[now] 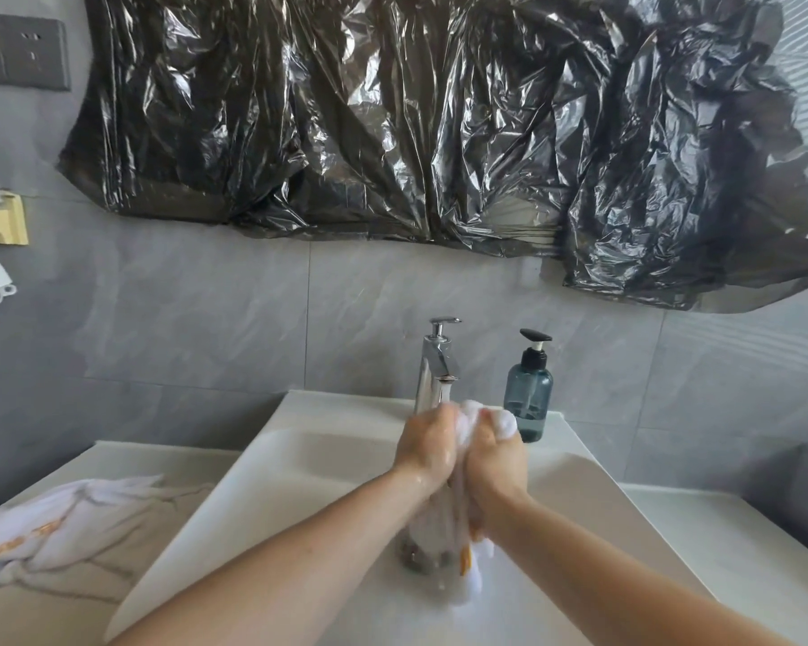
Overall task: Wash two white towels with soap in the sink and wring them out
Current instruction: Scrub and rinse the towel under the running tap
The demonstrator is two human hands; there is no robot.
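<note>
Gripping one wet white towel (pixel 467 421) over the sink (pixel 299 463) beneath the chrome faucet (pixel 435 366) — left hand (pixel 428 447) and right hand (pixel 495 454) both clenched around it, apparently scrubbing or wringing. Second white towel (pixel 61 524) lying on the counter, left. Best done low over the drain — twisting fists in opposite directions, soap dispenser (pixel 529 394) close behind.

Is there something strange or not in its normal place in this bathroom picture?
Yes. A crumpled black plastic sheet covers the wall above the faucet, where a mirror would usually show. Also, a second white towel lies bunched on the counter left of the sink.
</note>
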